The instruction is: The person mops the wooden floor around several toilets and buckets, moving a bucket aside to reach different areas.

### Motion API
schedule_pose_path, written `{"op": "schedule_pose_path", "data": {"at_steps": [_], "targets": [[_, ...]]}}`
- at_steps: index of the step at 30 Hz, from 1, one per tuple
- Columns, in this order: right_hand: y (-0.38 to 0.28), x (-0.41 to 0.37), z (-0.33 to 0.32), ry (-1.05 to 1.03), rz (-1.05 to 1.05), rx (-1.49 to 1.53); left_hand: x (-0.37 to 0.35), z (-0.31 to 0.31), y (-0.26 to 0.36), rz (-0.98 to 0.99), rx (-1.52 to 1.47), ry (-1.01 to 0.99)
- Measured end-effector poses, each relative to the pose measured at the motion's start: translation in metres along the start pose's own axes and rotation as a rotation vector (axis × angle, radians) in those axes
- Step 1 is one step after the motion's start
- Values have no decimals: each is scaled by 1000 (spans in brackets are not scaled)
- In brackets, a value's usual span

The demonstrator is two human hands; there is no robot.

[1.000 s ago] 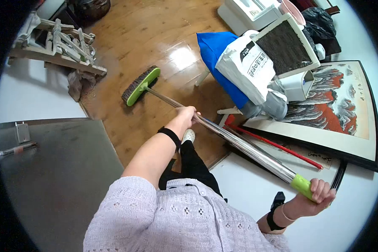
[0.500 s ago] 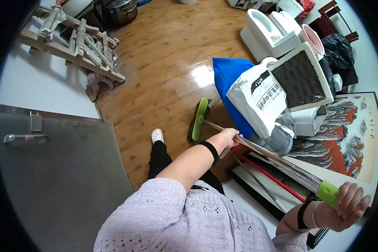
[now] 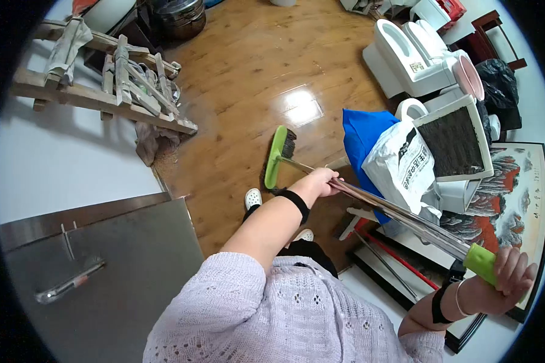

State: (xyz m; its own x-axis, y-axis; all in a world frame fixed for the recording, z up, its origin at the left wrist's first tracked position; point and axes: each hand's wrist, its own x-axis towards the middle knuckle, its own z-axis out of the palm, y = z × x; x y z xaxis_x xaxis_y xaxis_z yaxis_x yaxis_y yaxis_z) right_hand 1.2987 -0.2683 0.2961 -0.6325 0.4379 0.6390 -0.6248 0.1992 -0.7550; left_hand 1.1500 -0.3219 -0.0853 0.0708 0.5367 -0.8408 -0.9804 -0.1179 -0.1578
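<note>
A broom [image 3: 399, 210] with a shiny metal handle runs diagonally across my view. Its green head [image 3: 275, 156], with dark bristles, is low over the wooden floor at the far end. My left hand [image 3: 322, 183] is wrapped round the lower part of the handle. At the upper end, my right hand [image 3: 507, 279] grips the green handle sleeve [image 3: 479, 261], fingers curled over it. Beneath the handle, a white plastic bag [image 3: 399, 158] with black print and a blue bag [image 3: 362, 136] lie beside a dark panel in a white frame [image 3: 454, 142].
A wooden rack [image 3: 112, 85] leans at the left above a grey metal door [image 3: 121, 272]. White toilet fixtures [image 3: 409, 57] stand at the upper right. A red-handled tool [image 3: 399, 259] and a landscape painting [image 3: 508, 199] lie on the right. My white shoes [image 3: 252, 198] are on the floor.
The broom head has shifted left and slightly up, its bristles now showing on the right side too. My view has turned, and both hands keep their hold on the broom.
</note>
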Motion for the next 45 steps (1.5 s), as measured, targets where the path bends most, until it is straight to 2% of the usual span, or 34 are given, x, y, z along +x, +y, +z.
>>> {"op": "schedule_pose_path", "data": {"at_steps": [2, 3, 6, 7, 8, 11, 13, 14, 15, 17, 19, 22, 24, 25, 26, 27, 29, 30, 31, 32, 33, 34, 37, 38, 41, 43, 45], "targets": [[21, 0, 21, -30, 23, 23, -21, -28, 47, 92, 4, -17], [34, -1, 41, -7, 34, 49, -37, -42, 67, 153, 108, 24], [66, -11, 77, 40, 79, 82, -56, -86, 117, 224, 7, 127], [73, -13, 82, 68, 113, 98, -82, -86, 121, 264, 14, 169], [78, -13, 83, 63, 103, 93, -64, -102, 132, 322, 41, 247], [75, -16, 69, 132, 156, 199, -77, -106, 130, 291, 136, 228], [61, -12, 62, 170, 143, 209, -84, -94, 115, 309, 81, 220], [51, -8, 59, 196, 134, 210, -82, -89, 109, 285, 157, 190], [39, -4, 54, 195, 137, 210, -89, -77, 101, 237, 100, 183], [13, 6, 41, 85, 111, 230, -96, -53, 84, 181, -7, 100], [-13, 19, 38, -17, 67, 186, -103, -28, 68, 141, 69, 33], [-45, 38, 54, 4, -36, 92, -108, 18, 39, 103, -27, -102], [-65, 53, 45, -31, -42, 60, -94, 45, 22, 58, -118, -268], [-64, 62, 52, -129, -22, 14, -87, 59, 15, 32, -192, -306], [-62, 69, 53, -227, -1, -30, -80, 73, 10, 6, -266, -345], [-60, 75, 40, -403, -49, -310, -72, 85, 8, 9, -279, -348], [-8, 79, 56, -188, -159, -304, -32, 99, 10, 16, -244, -381], [0, 66, 18, 98, -197, -201, -10, 106, 14, 25, -210, -411], [37, 84, 58, -235, -136, -332, 8, 110, 22, 62, -92, -374], [60, 87, 59, -203, -80, -397, 30, 109, 29, 80, 23, -406], [82, 89, 60, -135, -66, -479, 34, 112, 36, 99, 24, -341], [98, 90, 57, -95, -65, -453, 40, 116, 42, 117, 28, -274], [99, 112, 22, -87, -70, -379, 52, 130, 57, 60, 127, -288], [98, 120, 6, -132, -36, -265, 55, 134, 63, -9, 95, -280], [98, 140, -41, -177, -10, -77, 39, 141, 72, 14, 135, -237], [104, 146, -62, -129, -29, -1, 40, 137, 79, 47, -76, -195], [115, 150, -76, -126, 4, 79, 38, 127, 91, 99, -146, -130]]}}
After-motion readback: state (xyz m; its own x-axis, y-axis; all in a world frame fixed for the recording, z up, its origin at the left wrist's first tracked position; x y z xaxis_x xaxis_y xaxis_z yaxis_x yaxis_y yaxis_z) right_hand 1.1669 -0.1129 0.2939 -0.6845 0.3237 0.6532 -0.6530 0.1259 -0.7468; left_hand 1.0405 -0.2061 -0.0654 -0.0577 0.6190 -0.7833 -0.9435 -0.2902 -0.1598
